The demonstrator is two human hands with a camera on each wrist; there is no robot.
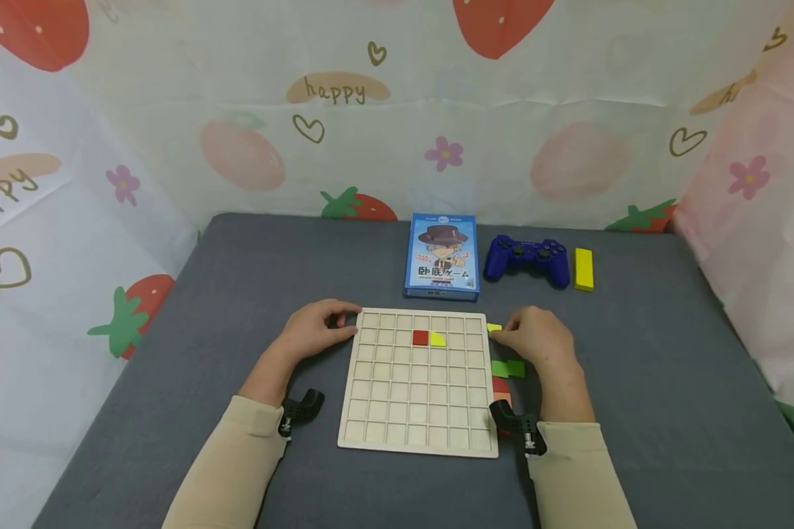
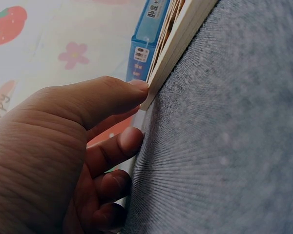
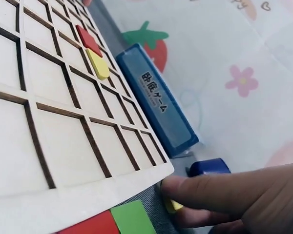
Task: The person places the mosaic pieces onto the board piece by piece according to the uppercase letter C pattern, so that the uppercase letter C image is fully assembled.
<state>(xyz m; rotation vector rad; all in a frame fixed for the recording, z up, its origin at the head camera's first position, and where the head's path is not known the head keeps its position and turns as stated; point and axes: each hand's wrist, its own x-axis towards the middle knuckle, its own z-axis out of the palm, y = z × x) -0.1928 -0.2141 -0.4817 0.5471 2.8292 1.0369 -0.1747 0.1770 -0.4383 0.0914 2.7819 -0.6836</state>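
Note:
A pale wooden grid board (image 1: 397,397) lies flat on the table. In its second row from the far side sit a red square piece (image 1: 420,338) and a yellow piece with one rounded corner (image 1: 438,339). My left hand (image 1: 314,328) touches the board's far left corner; the left wrist view shows the thumb (image 2: 132,92) against its edge, the other fingers loosely bent. Just off the board's right edge, my right hand (image 1: 541,336) pinches a small yellow piece (image 1: 494,328) between thumb and fingers. Most of that piece is hidden by the fingers in the right wrist view.
Green pieces (image 1: 516,369) and red pieces (image 1: 500,384) lie along the board's right edge, partly under the right wrist camera. Behind the board are a blue card game box (image 1: 442,257), a blue game controller (image 1: 526,257) and a yellow block (image 1: 584,270). A printed curtain surrounds the grey table.

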